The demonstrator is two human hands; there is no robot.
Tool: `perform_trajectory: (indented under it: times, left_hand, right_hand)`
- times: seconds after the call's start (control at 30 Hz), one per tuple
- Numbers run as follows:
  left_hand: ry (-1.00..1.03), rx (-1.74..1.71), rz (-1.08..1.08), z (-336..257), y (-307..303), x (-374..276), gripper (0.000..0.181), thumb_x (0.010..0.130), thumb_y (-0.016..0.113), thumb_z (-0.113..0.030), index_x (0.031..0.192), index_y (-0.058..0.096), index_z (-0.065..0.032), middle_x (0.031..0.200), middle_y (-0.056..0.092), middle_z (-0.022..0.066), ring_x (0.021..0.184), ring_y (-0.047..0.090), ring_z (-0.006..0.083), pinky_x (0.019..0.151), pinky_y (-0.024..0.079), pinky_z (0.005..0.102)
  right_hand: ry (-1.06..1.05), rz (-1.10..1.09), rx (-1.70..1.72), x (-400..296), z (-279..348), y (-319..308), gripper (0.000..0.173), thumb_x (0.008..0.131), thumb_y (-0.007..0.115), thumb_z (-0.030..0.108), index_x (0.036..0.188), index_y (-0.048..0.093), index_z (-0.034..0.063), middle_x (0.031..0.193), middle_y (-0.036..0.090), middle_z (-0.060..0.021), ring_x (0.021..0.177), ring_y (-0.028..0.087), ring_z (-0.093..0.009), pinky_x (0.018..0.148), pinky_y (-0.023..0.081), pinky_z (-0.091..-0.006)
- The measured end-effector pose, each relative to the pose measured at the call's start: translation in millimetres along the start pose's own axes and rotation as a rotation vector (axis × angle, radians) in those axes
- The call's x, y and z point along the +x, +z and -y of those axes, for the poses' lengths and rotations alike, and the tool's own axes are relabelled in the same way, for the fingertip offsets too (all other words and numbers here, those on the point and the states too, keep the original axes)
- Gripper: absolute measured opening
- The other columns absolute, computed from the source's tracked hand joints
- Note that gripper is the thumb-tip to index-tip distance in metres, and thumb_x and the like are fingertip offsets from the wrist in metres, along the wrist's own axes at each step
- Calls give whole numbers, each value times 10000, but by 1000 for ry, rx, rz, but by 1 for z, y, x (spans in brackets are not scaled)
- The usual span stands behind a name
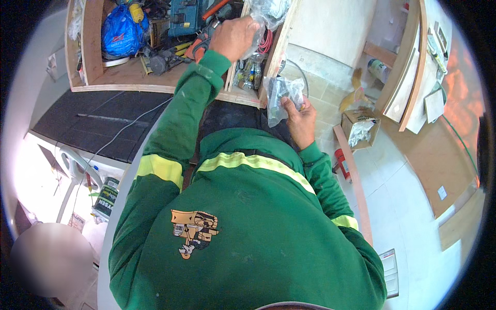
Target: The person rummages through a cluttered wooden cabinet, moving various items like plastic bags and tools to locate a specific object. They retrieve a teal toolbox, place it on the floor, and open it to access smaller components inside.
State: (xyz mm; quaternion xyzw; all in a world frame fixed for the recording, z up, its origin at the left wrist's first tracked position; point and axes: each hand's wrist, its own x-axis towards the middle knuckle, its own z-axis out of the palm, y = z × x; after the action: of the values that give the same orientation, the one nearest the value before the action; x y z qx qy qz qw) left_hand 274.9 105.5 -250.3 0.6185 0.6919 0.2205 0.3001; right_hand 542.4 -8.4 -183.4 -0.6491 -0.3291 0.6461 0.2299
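Note:
My right hand [302, 120] pinches a clear plastic bag [277, 101] between thumb and fingers, in front of the wooden tool box's right corner. Small pieces show through the bag but are too unclear to name. My left hand [234, 37] reaches over the divider of the open wooden tool box [128, 88]. Its fingers curl around clear plastic [256, 44], with the fingertips partly hidden. Another clear plastic bag [271, 9] lies just beyond. Below that hand, the narrow compartment holds small hardware [250, 73] and a coiled red cable [266, 40].
The wide compartment holds a blue plastic bag [122, 35], a teal tool case [186, 17] and an orange power tool [198, 46]. A cardboard box [362, 133] and a wooden strip [354, 186] are at right. A paint can [106, 197] stands at left, near a person's blurred head [52, 259].

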Motion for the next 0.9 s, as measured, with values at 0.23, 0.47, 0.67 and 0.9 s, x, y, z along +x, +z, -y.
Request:
perform_trajectory:
  times: [0.23,0.47,0.67,0.9]
  left_hand:
    - [-34,106,95,4,-6,-8,383,1032,612,-419,1088,727,-58,955,728,268,924,697,489,819,549,581]
    - [-144,30,113,17,-22,-39,410,1036,609,-441,1142,727,-63,1020,731,266,946,690,493,843,551,532]
    - [-125,-55,230,4,-17,-65,400,1031,597,-415,1047,705,-30,963,729,263,918,699,468,820,535,557]
    - [-6,17,308,-30,25,-104,337,994,657,-328,1031,693,5,1009,632,216,999,635,408,900,498,505]
  right_hand:
    - [15,-72,49,-9,-7,-4,177,990,721,100,1107,709,-33,997,750,-35,877,652,-105,804,525,-286]
    - [-69,-123,42,-11,3,-4,195,977,756,229,1036,723,47,807,689,31,550,499,-36,473,378,-236]
    - [-34,-155,72,-11,0,-10,174,991,727,139,1078,716,-11,921,726,-6,758,599,-76,684,477,-268]
    - [12,-91,25,-9,-1,-21,165,994,710,97,1104,714,-26,976,748,-18,855,654,-101,799,524,-270]
